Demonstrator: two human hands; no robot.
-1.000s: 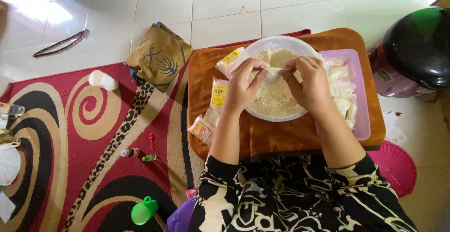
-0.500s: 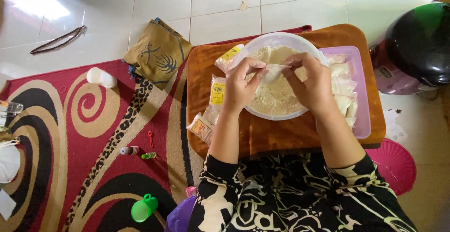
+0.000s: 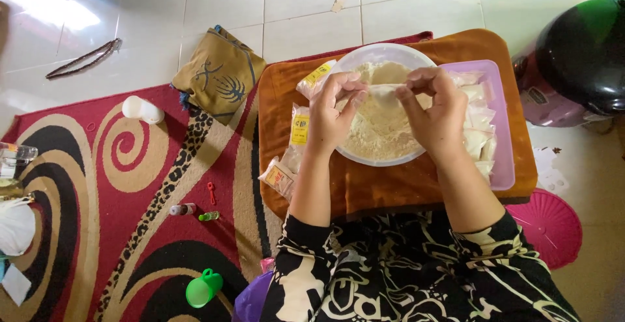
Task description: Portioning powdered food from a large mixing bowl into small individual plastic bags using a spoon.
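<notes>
My left hand (image 3: 332,110) and my right hand (image 3: 436,110) are raised over a white bowl (image 3: 381,54) of pale flour. Between their fingertips they pinch a small clear packet (image 3: 385,89), stretched across the bowl. The bowl stands on a low brown table (image 3: 397,188). A lilac tray (image 3: 502,126) with several white filled packets lies under my right hand, to the right of the bowl. Several small yellow-labelled packets (image 3: 299,130) lie on the table left of the bowl.
A red patterned rug (image 3: 117,231) covers the floor on the left, with a brown pouch (image 3: 218,74), a white bottle (image 3: 142,109) and a green cup (image 3: 203,288). A black and purple appliance (image 3: 579,61) stands at the right, a pink lid (image 3: 550,227) below it.
Both hands have lifted slightly and drawn the packet out between them over the bowl. Nothing else has moved.
</notes>
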